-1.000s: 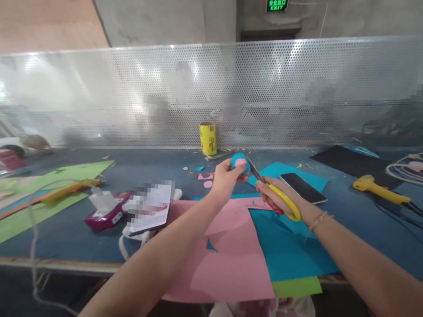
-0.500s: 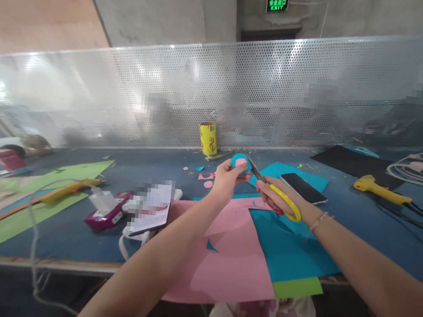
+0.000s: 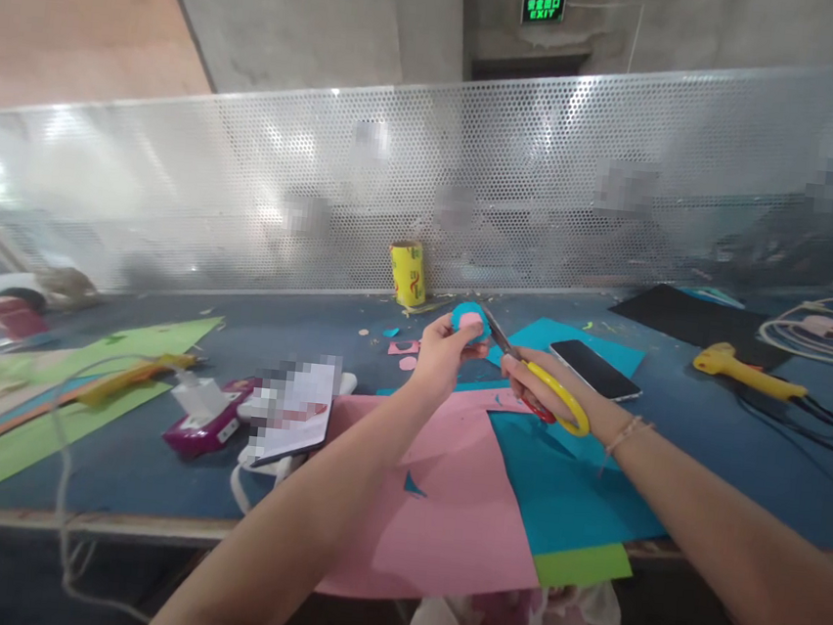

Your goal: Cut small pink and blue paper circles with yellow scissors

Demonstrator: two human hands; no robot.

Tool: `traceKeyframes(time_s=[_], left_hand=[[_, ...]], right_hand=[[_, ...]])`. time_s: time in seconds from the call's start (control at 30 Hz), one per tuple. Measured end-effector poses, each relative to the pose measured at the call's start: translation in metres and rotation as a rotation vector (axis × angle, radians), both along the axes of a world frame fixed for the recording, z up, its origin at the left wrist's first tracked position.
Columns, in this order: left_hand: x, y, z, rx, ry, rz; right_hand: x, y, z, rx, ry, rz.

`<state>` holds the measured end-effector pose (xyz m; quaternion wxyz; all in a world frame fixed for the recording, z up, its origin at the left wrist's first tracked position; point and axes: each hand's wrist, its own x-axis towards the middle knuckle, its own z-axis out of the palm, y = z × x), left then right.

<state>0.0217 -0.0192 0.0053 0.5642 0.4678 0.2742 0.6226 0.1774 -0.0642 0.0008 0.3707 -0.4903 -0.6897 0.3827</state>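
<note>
My left hand (image 3: 442,352) pinches a small blue paper piece (image 3: 461,311) together with a pink paper circle (image 3: 471,321) lying over it. In my right hand (image 3: 529,371) is a pair of scissors (image 3: 558,393) with yellow and red handles. Their blades touch or lie right beside the blue paper's right edge; I cannot tell how far apart they are. Beneath my arms a pink sheet (image 3: 441,511) overlaps a blue sheet (image 3: 576,495), and a green sheet (image 3: 584,566) shows at the front edge.
Ahead stands a yellow can (image 3: 408,274) before a perforated metal screen (image 3: 370,180). Paper scraps (image 3: 404,349) lie nearby. To the right are a black phone (image 3: 595,369) and a yellow glue gun (image 3: 750,372). On the left, a propped tablet (image 3: 303,420) is beside a purple power strip (image 3: 202,434).
Both hands keep their hold and have barely moved. The whole view has shifted very slightly; the scissors stay at the edge of the blue paper.
</note>
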Motion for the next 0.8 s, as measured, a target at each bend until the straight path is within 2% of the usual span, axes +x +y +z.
traceKeyframes(time_s=[0.8], left_hand=[[0.0001,-0.0017,0.0012,-0.037,-0.033,-0.053]], right_hand=[[0.0031,0.0038,-0.0064,0.056,-0.033,0.005]])
